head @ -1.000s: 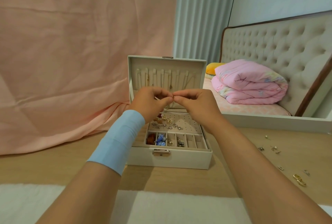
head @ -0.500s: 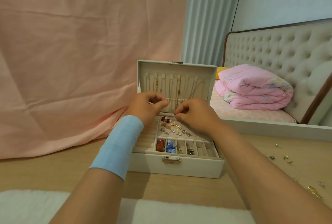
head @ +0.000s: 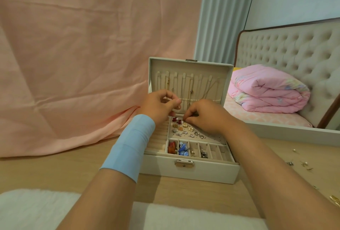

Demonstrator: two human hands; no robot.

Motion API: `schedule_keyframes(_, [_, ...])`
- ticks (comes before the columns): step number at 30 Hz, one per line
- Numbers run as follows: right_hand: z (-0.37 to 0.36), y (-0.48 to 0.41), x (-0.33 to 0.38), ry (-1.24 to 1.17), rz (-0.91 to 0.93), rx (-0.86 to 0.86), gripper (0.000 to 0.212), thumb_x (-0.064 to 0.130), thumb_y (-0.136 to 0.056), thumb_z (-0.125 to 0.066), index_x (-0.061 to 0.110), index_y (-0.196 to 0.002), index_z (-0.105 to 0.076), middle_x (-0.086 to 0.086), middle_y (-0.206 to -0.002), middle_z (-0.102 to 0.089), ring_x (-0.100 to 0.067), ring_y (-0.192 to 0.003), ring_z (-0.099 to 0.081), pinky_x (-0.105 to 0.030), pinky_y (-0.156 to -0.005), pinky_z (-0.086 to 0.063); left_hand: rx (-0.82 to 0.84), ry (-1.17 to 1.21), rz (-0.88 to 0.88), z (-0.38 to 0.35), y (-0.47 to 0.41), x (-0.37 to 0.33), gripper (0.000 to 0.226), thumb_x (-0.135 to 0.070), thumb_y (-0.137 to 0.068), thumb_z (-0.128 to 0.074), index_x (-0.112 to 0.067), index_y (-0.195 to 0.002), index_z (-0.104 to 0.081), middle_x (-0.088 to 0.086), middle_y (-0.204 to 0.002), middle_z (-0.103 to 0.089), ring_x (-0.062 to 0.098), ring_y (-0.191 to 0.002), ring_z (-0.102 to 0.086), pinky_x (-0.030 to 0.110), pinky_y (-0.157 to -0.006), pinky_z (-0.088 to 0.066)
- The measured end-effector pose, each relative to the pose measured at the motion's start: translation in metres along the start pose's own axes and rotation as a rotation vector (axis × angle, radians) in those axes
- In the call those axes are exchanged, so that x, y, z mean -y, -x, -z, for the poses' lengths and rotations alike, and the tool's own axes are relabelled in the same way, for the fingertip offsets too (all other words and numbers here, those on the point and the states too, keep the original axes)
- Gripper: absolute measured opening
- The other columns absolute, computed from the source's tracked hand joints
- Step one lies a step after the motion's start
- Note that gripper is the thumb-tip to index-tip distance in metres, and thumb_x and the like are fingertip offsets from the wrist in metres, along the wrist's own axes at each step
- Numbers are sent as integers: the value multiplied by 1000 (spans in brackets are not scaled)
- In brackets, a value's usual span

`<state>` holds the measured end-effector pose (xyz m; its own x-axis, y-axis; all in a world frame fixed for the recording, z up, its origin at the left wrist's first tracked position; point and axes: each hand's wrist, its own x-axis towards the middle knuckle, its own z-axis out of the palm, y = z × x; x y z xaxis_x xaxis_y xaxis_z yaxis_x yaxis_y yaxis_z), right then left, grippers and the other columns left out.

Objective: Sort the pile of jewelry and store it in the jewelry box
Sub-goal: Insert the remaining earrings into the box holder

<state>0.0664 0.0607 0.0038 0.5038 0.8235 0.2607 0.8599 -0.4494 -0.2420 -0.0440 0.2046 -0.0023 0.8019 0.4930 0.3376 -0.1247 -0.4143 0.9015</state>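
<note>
The hands, joined fingertip to fingertip in front of the lid a second ago, are now parted. The right hand [head: 206,117] has dropped onto the back edge of the box's earring pad [head: 211,138], palm down, knuckles raised, thumb and fingertips bunched against the pad. Whether they pinch anything is too small to tell. The left hand [head: 160,106] has stayed higher, just left of the right, hovering in front of the lower part of the lid [head: 189,67]. Its fingers are curled and its thumb tip lies against the forefinger; I cannot tell if it holds something. A blue wristband [head: 132,146] wraps the left forearm.

Directly under and in front of the right fingertips, rows of earrings [head: 185,128] sit on the pad. Nearer the person than both hands, small front compartments hold red and blue pieces [head: 181,149]. Behind the hands, thin chains [head: 191,86] hang inside the upright lid. The jewelry box [head: 202,172] stands open on the wooden table [head: 55,170], between the forearms. Well to the right of the right arm, loose jewelry [head: 301,163] lies scattered on the table.

Beyond the left hand hangs a pink cloth [head: 82,54]. Past the right hand are a folded pink quilt [head: 266,91], a tufted headboard [head: 294,49] and a pale curtain [head: 220,14].
</note>
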Motion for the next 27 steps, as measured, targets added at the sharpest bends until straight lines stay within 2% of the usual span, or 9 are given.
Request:
schedule_keyframes(3, [5,-1,-4,4,-10,80,20,18,-96,-65,30,-105,-78,12,-108,-74,-8,-97,-66,-33,-91,-54,22,3,13,-1,1,-1,5,-21,-92,-68,-19,-87,-70,-2,-84,-75,6,-62,-65,18,-56,-49])
schedule_keyframes(6, [0,0,-11,-90,-46,66,26,11,-96,-63,28,-111,-76,11,-112,-73,-8,-103,-65,-33,-98,-53,36,25,37,-3,3,-2,8,-20,-91,-69,-18,-97,-74,0,-89,-74,6,-63,-64,14,-54,-48])
schedule_keyframes(8, [-3,2,-15,-188,-68,27,30,10,-98,-62,25,-122,-71,10,-112,-72,-4,-102,-65,-25,-93,-52,40,19,49,-4,4,-4,13,-21,-89,-71,-18,-101,-73,0,-90,-75,6,-65,-65,15,-55,-49])
schedule_keyframes(10, [0,5,-15,-294,-65,-50,30,14,-98,-64,23,-126,-69,10,-106,-71,5,-92,-63,-12,-78,-46,30,18,68,-5,5,-5,15,-24,-87,-74,-18,-100,-73,-1,-90,-76,6,-67,-68,16,-56,-49])
schedule_keyframes(13, [15,12,-8,-513,-23,-178,25,17,-93,-72,23,-117,-73,8,-99,-73,11,-69,-62,-8,-63,-44,20,41,94,-9,6,-8,13,-29,-86,-74,-20,-94,-75,-5,-88,-76,5,-67,-68,18,-56,-49])
schedule_keyframes(17, [27,21,-1,-600,28,-237,19,21,-83,-83,26,-101,-79,12,-89,-77,8,-64,-62,-12,-64,-45,13,112,124,-14,8,-14,5,-32,-85,-75,-27,-88,-75,-8,-82,-75,3,-65,-67,18,-55,-50])
schedule_keyframes(20, [27,21,-1,-581,11,-312,13,22,-81,-83,26,-94,-82,19,-76,-74,11,-61,-59,-6,-61,-41,29,114,131,-17,10,-20,12,-29,-86,-74,-23,-96,-73,-5,-84,-76,6,-65,-69,18,-54,-51])
schedule_keyframes(23, [26,22,-3,-566,10,-289,10,17,-83,-82,22,-92,-82,29,-58,-64,14,-56,-56,-2,-55,-38,65,70,106,-16,10,-23,19,-25,-89,-71,-23,-107,-69,-3,-85,-77,9,-67,-71,17,-52,-51])
schedule_keyframes(27, [23,21,-6,-548,-26,-314,7,23,-82,-83,25,-89,-83,21,-70,-71,13,-62,-58,-6,-61,-39,99,-61,38,-16,7,-20,21,-24,-96,-62,-24,-117,-66,-5,-92,-76,8,-79,-71,22,-63,-52])
